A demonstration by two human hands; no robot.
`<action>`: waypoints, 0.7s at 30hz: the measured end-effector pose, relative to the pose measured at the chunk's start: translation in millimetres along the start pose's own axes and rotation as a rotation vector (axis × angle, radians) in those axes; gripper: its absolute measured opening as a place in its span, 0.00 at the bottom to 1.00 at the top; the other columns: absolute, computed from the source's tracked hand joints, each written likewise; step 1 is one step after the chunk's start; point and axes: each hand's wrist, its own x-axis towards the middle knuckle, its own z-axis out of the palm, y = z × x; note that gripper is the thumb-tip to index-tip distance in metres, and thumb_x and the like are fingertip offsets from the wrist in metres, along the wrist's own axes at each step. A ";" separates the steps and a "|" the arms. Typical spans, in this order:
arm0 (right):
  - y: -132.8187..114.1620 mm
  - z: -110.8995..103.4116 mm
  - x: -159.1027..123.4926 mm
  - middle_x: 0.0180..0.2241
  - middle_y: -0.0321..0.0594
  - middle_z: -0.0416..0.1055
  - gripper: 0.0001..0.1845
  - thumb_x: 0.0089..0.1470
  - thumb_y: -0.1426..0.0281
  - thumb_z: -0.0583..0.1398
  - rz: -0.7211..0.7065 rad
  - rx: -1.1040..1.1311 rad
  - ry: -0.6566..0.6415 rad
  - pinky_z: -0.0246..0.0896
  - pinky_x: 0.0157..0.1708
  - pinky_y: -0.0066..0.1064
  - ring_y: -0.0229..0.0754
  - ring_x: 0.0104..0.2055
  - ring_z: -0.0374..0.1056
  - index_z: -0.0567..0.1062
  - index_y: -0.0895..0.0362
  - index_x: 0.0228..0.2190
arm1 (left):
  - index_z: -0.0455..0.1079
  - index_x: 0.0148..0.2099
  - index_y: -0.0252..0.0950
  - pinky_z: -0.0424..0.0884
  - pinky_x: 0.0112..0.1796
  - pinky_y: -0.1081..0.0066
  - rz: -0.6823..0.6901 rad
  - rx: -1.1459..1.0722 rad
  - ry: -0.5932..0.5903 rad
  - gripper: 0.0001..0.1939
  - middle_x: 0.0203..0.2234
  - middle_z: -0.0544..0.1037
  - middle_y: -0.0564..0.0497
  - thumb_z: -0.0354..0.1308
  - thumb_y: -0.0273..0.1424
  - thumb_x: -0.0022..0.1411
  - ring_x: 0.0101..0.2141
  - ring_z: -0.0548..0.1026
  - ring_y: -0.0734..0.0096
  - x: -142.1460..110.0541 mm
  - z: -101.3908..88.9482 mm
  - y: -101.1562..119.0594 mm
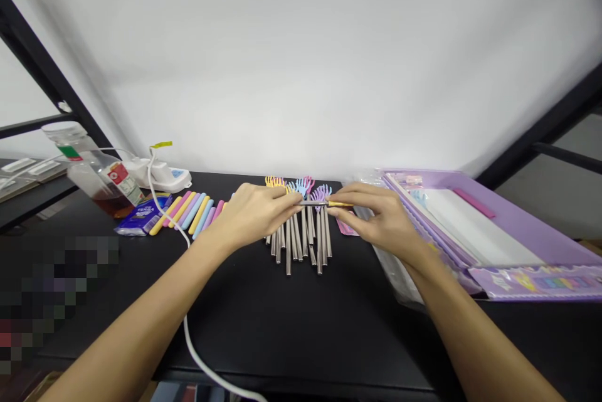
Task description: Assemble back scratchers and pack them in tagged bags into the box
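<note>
My left hand (254,211) is closed, pinching one end of a thin metal rod (314,203) held level above the table. At the rod's other end, the fingertips of my right hand (383,214) close on a small yellow piece (339,204); its shape is partly hidden by the fingers. Just beneath both hands lie several back scratchers with metal rods (288,254) pointing towards me and claw heads (322,193) in yellow, blue, pink and purple. Left of them, partly behind my left hand, is a row of pastel handles (190,212).
A purple display box (522,214) stands open at the right, with clear plastic wrapping (399,270) beside it. At left are a bottle (101,179), a blue packet (141,217) and a power strip (176,179). A white cable (192,339) crosses the black table (301,327).
</note>
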 end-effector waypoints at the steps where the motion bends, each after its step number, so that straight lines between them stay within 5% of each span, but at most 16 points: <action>1: -2.0 2.0 0.3 0.34 0.42 0.80 0.06 0.59 0.70 0.64 0.001 0.001 0.006 0.71 0.36 0.36 0.43 0.35 0.75 0.84 0.54 0.37 | 0.73 0.51 0.38 0.58 0.25 0.71 0.007 -0.004 0.003 0.15 0.30 0.78 0.52 0.47 0.37 0.75 0.26 0.75 0.70 0.7 2.0 2.6; 4: -6.2 8.1 1.3 0.36 0.42 0.80 0.06 0.59 0.69 0.64 0.061 0.027 -0.004 0.71 0.39 0.39 0.45 0.38 0.76 0.84 0.51 0.37 | 0.71 0.53 0.36 0.65 0.29 0.71 0.004 -0.069 0.031 0.14 0.34 0.79 0.51 0.47 0.34 0.76 0.30 0.76 0.70 1.6 10.2 10.0; 8: -5.8 13.1 1.9 0.38 0.42 0.80 0.12 0.53 0.64 0.69 0.309 0.184 0.029 0.72 0.42 0.39 0.47 0.41 0.76 0.82 0.52 0.41 | 0.70 0.47 0.34 0.69 0.35 0.69 -0.017 -0.090 0.098 0.11 0.33 0.78 0.49 0.47 0.31 0.75 0.33 0.76 0.68 2.3 15.1 14.5; 11: -7.3 17.7 2.5 0.34 0.40 0.79 0.21 0.44 0.62 0.74 0.524 0.401 0.096 0.73 0.37 0.36 0.45 0.37 0.75 0.81 0.53 0.41 | 0.69 0.45 0.34 0.70 0.36 0.67 -0.036 -0.045 0.148 0.09 0.32 0.76 0.48 0.47 0.30 0.75 0.34 0.73 0.67 4.4 13.1 17.5; 16: -15.3 28.6 7.3 0.23 0.38 0.74 0.18 0.39 0.61 0.76 0.765 0.739 0.151 0.67 0.25 0.30 0.38 0.25 0.69 0.82 0.59 0.29 | 0.70 0.45 0.34 0.68 0.36 0.68 -0.005 0.000 0.164 0.12 0.28 0.76 0.49 0.46 0.32 0.76 0.33 0.72 0.66 7.9 13.2 19.0; 21: 1.6 18.8 14.8 0.26 0.36 0.73 0.21 0.30 0.66 0.79 0.801 0.914 0.702 0.59 0.20 0.22 0.30 0.25 0.65 0.76 0.59 0.23 | 0.71 0.42 0.35 0.66 0.31 0.68 -0.201 0.044 0.033 0.09 0.29 0.77 0.49 0.52 0.32 0.73 0.31 0.75 0.65 4.9 14.3 -4.9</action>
